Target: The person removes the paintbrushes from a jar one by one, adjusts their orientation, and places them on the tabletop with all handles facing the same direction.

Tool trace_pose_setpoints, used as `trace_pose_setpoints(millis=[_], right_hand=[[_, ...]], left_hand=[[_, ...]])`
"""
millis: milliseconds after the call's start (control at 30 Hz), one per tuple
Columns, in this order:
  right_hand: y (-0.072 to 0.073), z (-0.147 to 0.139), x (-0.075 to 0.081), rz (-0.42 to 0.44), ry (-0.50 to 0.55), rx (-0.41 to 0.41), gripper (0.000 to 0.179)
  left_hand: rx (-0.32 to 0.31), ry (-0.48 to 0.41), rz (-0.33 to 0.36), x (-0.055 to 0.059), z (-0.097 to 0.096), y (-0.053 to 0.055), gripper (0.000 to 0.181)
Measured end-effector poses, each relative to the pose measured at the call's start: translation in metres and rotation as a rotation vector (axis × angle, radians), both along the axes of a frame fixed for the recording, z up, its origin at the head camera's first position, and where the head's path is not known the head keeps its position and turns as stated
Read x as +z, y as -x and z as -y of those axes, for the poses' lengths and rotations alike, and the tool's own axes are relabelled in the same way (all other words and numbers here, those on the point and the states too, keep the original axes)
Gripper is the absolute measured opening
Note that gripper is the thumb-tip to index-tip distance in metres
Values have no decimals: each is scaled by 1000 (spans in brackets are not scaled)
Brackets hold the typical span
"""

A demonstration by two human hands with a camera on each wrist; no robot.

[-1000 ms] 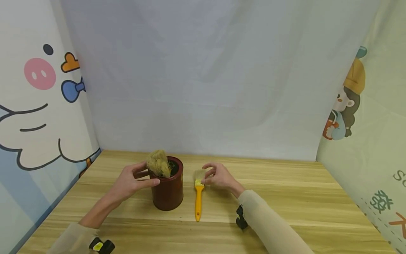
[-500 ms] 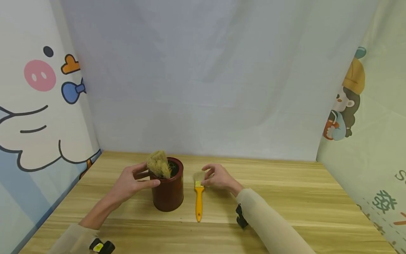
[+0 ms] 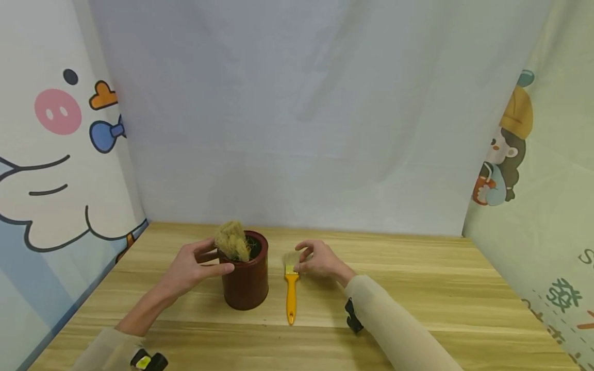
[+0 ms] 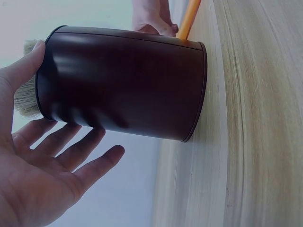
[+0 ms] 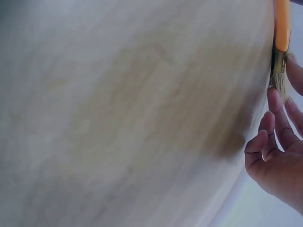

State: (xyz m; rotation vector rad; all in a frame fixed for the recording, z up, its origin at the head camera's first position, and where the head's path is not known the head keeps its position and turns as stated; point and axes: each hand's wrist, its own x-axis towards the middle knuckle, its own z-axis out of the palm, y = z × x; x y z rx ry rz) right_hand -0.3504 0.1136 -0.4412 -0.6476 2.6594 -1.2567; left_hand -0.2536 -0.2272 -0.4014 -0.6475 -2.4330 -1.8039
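A dark red-brown cylindrical pot (image 3: 246, 286) stands upright on the table, with a tan, bristly tuft (image 3: 231, 239) leaning out of its top to the left. My left hand (image 3: 184, 268) is spread around the pot's left side, thumb at the front of the rim. In the left wrist view the fingers (image 4: 83, 149) are only gently bent along its wall, and the little finger stands off it. A flat paintbrush (image 3: 291, 293) with a yellow-orange handle lies to the pot's right, bristles pointing away. My right hand (image 3: 320, 258) rests beside its bristles, fingers loosely bent, thumb close to the ferrule.
The wood-grain table (image 3: 408, 288) ends at a pale grey cloth (image 3: 297, 129) hanging behind it. Printed cartoon curtains close off the left (image 3: 55, 170) and right (image 3: 538, 232) sides. Black straps with small devices sit on both sleeved wrists.
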Motion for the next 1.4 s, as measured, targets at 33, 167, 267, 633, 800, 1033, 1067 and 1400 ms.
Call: trace_pose_setpoints(millis=[33,167,267,633,800,1033,1067,1400], right_hand=[[0,0,0,-1,-1,1,51],[0,-1,1,1,-10,4,51],[-1,-3,2,1,-16,-1,51],[-5,-12,15,-59,-99,-15,51],[-10,-14,30,-86,-85,49,50],[-22,-9,49,-158,-48,141,45],[-24,-7,51,-169,-46,154,45],[-52,10,64,-260,42,228,44]], left_hand=[[0,0,1,0,0,0,74],[2,2,6,0,0,0,74],[6,3,8,0,0,0,75],[6,8,21,-1,-1,0,76],[15,14,19,0,0,-1,76],[12,10,6,0,-1,0,75],[12,9,6,0,-1,1,75],[6,7,13,0,-1,0,75]])
